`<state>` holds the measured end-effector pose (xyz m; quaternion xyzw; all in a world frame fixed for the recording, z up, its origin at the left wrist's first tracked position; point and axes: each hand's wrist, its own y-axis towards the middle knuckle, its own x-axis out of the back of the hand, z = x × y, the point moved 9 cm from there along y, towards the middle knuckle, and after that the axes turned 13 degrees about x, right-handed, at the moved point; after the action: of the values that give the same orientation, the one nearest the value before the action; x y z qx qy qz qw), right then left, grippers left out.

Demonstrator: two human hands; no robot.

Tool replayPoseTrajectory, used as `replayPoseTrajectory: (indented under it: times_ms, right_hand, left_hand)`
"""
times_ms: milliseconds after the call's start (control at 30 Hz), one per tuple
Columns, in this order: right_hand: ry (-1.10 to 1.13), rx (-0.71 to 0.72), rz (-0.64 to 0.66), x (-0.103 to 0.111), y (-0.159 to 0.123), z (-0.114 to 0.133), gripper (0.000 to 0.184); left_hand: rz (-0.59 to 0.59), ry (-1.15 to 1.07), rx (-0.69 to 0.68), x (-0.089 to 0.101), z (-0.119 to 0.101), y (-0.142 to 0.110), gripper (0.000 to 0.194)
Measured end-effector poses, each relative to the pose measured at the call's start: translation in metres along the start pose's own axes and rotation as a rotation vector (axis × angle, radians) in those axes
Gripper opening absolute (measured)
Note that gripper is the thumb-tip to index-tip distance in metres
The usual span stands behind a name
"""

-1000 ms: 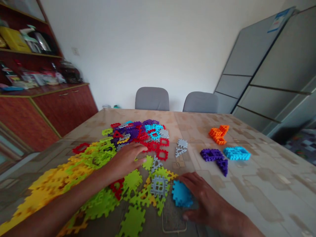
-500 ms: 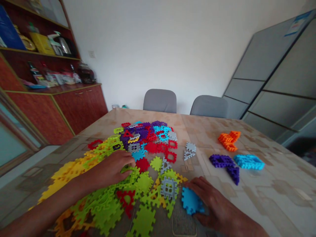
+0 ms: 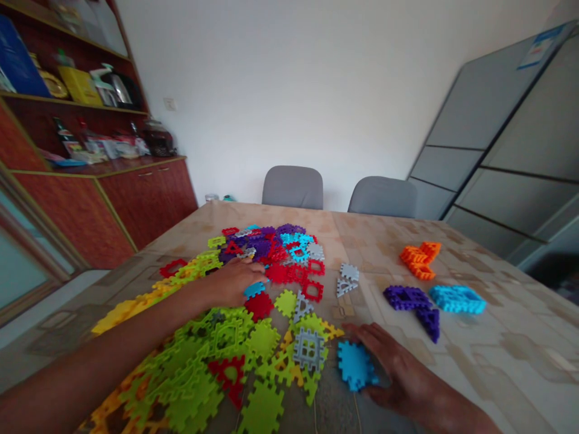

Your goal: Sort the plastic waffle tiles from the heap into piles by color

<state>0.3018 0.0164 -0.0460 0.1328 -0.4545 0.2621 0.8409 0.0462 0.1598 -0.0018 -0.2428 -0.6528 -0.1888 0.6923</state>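
Observation:
My left hand (image 3: 239, 280) is over the middle of a pile of interlocking plastic tiles, its fingers bent down together. It covers a grey window tile and part of a light-blue tile (image 3: 256, 290); what its fingertips grip is hidden. At the near right, my right hand (image 3: 393, 367) rests on the table with thumb and fingers apart. They curve around a blue square tile (image 3: 356, 365) with toothed edges, and gaps show between tile and hand. A grey window tile (image 3: 309, 349) and a green square tile (image 3: 262, 407) lie to the left of it.
The pile continues with yellow tiles (image 3: 120, 316), red frame tiles (image 3: 313, 292) and purple tiles (image 3: 260, 247). Two grey tiles (image 3: 349, 272) lie right of it. Farther right are orange (image 3: 420, 259), purple (image 3: 407, 298) and light-blue (image 3: 458, 299) groups. Grey chairs (image 3: 293, 187) stand behind the table.
My left hand has moved forward and to the right, from the green tiles to the light-blue one. My right fingers have loosened slightly around the blue square tile, which has turned a little.

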Motion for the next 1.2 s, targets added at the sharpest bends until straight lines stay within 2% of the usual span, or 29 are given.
replayPoseTrajectory:
  times_ms: [200, 400, 533, 700, 867, 1033, 1200]
  right_hand:
    - [0.080, 0.009, 0.015, 0.007, -0.001, 0.009, 0.079]
    - [0.073, -0.003, 0.039, 0.006, -0.001, 0.009, 0.081]
    - [0.077, -0.018, 0.067, 0.006, 0.000, 0.012, 0.076]
    - [0.074, -0.026, 0.058, 0.008, 0.000, 0.010, 0.084]
    - [0.129, -0.064, 0.040, 0.011, -0.006, 0.004, 0.097]
    - [0.173, -0.108, 0.037, 0.013, -0.010, -0.004, 0.100]
    - [0.166, -0.066, 0.026, 0.014, -0.011, -0.003, 0.098]
  left_hand:
    - [0.012, 0.108, 0.016, 0.009, -0.001, 0.007, 0.045]
    - [0.033, 0.205, 0.038, 0.006, 0.006, 0.009, 0.035]
    - [0.058, 0.233, 0.013, 0.006, 0.009, 0.011, 0.028]
    - [0.057, 0.224, -0.033, 0.009, 0.007, 0.012, 0.027]
    - [-0.028, 0.173, -0.003, 0.027, 0.007, 0.003, 0.047]
    - [-0.089, 0.114, 0.066, 0.051, 0.000, -0.005, 0.048]
    - [-0.147, 0.086, 0.127, 0.060, -0.007, 0.001, 0.048]
